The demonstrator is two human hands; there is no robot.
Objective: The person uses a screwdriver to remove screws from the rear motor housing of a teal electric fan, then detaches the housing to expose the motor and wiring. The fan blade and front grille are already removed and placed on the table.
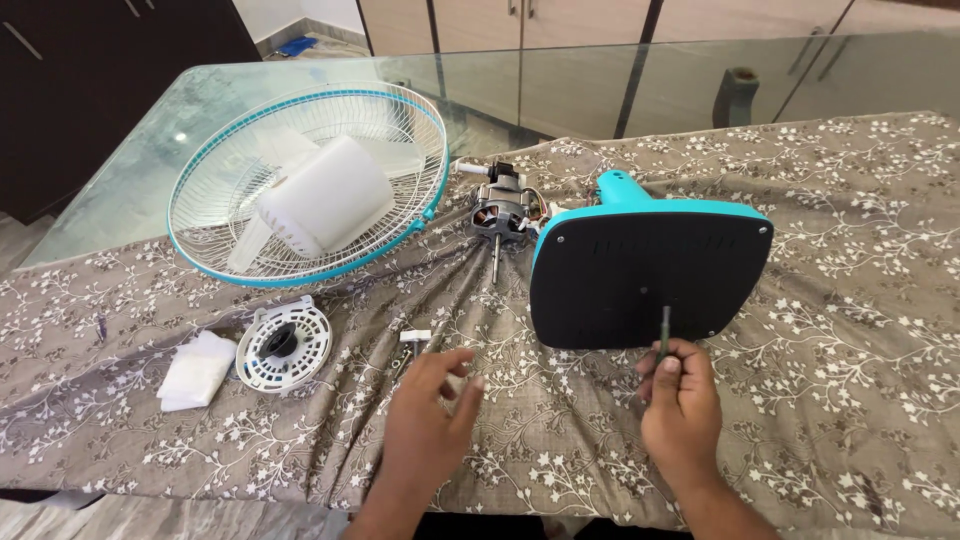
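Right grip [680,395] around thin (metal) screwdriver [665,330]

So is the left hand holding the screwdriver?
No, the screwdriver is in the right hand; the left hand hovers open above the cloth.

Teal-rimmed white fan guard [305,180], black-bottomed teal base [648,275], grey cloth [850,300] (white floral print).

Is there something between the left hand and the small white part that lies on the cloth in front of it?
Nothing visible does. The left hand is open just below the small white part, with only bare floral cloth between them. The round white grille piece lies off to the side.
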